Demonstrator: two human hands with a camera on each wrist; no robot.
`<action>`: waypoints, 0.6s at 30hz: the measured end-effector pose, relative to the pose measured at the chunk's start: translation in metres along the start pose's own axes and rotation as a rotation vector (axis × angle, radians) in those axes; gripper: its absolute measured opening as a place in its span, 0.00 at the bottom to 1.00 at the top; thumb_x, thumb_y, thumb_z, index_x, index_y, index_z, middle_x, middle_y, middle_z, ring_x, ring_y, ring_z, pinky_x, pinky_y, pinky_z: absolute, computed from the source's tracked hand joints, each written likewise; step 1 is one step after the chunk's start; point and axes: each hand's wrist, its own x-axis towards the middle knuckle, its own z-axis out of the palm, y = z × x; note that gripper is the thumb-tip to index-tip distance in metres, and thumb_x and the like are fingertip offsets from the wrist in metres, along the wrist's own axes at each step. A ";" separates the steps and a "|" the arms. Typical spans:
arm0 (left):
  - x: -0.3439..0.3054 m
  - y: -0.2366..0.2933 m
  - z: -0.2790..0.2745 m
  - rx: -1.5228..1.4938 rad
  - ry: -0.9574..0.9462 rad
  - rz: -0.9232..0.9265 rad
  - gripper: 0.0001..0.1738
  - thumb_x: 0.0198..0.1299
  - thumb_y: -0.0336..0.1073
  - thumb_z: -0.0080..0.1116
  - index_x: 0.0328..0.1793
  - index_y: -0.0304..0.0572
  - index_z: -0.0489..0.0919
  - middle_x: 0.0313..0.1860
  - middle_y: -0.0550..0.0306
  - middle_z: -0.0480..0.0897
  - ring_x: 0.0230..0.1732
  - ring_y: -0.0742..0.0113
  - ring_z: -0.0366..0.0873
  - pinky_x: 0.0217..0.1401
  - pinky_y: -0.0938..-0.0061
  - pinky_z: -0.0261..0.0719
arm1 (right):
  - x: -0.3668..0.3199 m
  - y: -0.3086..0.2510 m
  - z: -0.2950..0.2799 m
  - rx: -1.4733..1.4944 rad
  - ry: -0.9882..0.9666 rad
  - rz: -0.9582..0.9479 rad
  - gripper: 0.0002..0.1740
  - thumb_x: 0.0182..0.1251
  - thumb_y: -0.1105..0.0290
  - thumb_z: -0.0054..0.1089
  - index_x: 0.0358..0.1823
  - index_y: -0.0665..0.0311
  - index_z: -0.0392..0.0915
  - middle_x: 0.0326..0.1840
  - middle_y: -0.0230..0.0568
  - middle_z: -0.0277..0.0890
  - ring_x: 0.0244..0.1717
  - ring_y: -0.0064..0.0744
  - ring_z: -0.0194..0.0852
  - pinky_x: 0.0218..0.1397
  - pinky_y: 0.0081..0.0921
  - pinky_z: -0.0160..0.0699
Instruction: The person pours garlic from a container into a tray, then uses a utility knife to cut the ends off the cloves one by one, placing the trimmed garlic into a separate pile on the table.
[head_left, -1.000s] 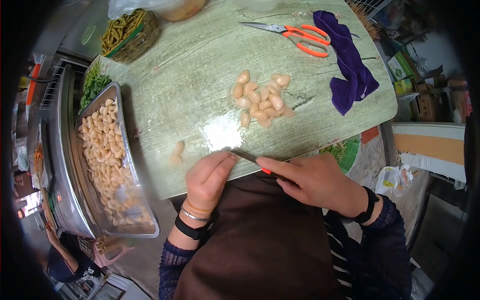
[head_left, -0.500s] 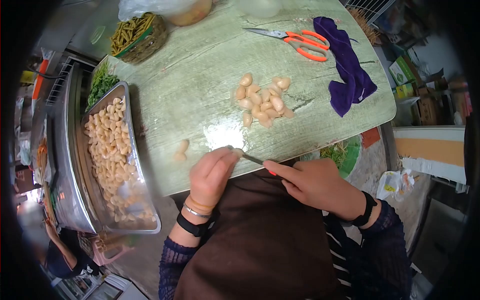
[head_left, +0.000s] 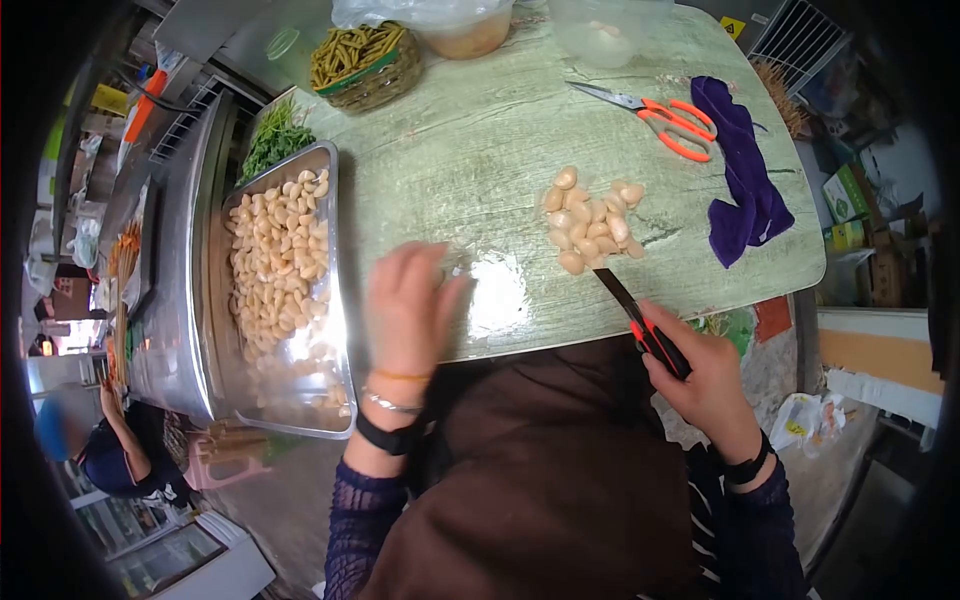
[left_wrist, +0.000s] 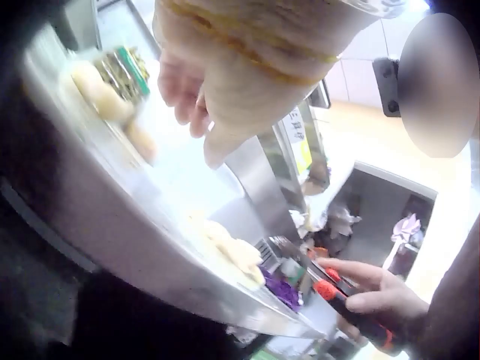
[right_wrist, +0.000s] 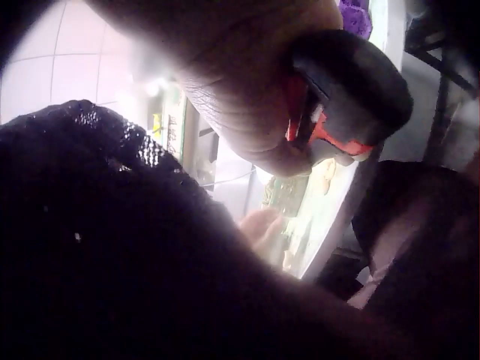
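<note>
In the head view my left hand (head_left: 405,305), blurred, is over the table's near left part, thumb apart from the fingers; nothing shows between them. A few pale, smooth oval pieces (left_wrist: 97,90) lie near it in the left wrist view. My right hand (head_left: 705,375) grips the red-and-black handle of a knife (head_left: 618,292) with a slim dark blade. The blade points up and left, its tip close to a pile of pale oval pieces (head_left: 590,225). In the right wrist view the thick black handle end (right_wrist: 356,90) sticks out of the fist.
A metal tray (head_left: 337,230) heaped with similar pieces stands left of my left hand. Orange-handled scissors (head_left: 680,130) and a purple cloth (head_left: 738,140) lie at the far right. A basket of green stalks (head_left: 365,65), a bagged bowl (head_left: 465,35) and a clear tub (head_left: 595,35) stand at the back.
My hands have parted: the left has gone left, off the blade and the pale piece it pinched there; the right has moved right with the knife. The head view has shifted too.
</note>
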 end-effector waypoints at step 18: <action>-0.025 0.030 0.027 -0.375 -0.124 0.195 0.13 0.52 0.23 0.76 0.44 0.43 0.89 0.43 0.56 0.87 0.44 0.60 0.86 0.43 0.70 0.85 | 0.019 -0.014 0.018 -0.008 -0.201 -0.016 0.33 0.66 0.68 0.69 0.75 0.47 0.76 0.42 0.39 0.89 0.36 0.41 0.89 0.40 0.33 0.85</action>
